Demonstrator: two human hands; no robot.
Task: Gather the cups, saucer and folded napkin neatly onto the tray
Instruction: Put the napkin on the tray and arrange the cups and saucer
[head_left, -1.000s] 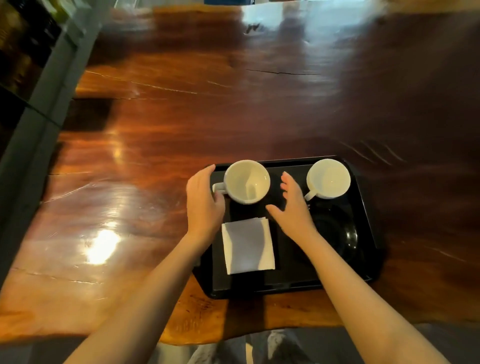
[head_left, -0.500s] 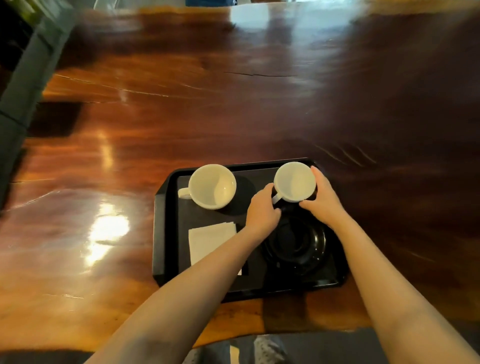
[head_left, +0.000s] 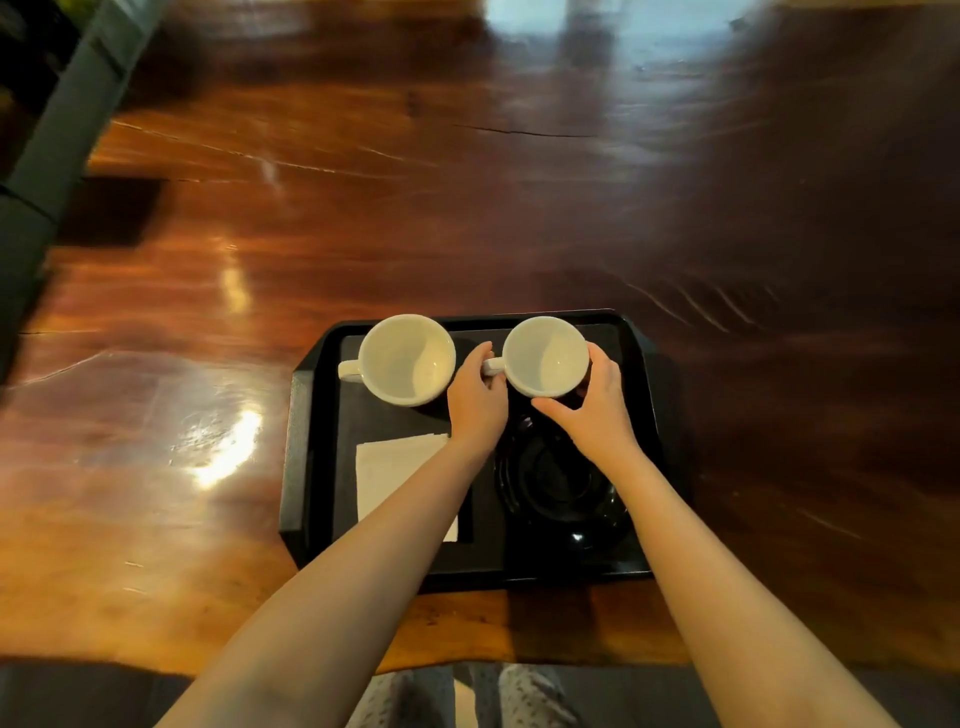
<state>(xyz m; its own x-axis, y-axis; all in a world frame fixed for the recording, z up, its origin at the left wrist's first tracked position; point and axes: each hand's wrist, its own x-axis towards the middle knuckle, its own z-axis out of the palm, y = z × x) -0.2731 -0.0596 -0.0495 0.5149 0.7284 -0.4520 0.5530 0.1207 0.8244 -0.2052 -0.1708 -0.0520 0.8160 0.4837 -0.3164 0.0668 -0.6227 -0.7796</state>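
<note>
A black tray (head_left: 306, 467) sat on the glossy wooden table (head_left: 467, 218), close to its near edge. Two white cups stood along the tray's far side — the left cup (head_left: 406, 359) with its handle pointing left, untouched, and the right cup (head_left: 545, 356) with its handle pointing left toward the other cup. Both hands were on the right cup. The left hand (head_left: 475, 402) had its fingers closed on the handle, pinching it. The right hand (head_left: 592, 405) cupped the bowl's right and near side, fingers curved around the wall and thumb reaching under the near edge. Whether the cup rested on the tray or was lifted slightly could not be told. A folded white napkin (head_left: 387, 470) lay flat in the tray's left half, partly covered by the left forearm. A black saucer (head_left: 558, 483) lay in the right half — just nearer than the held cup.
</note>
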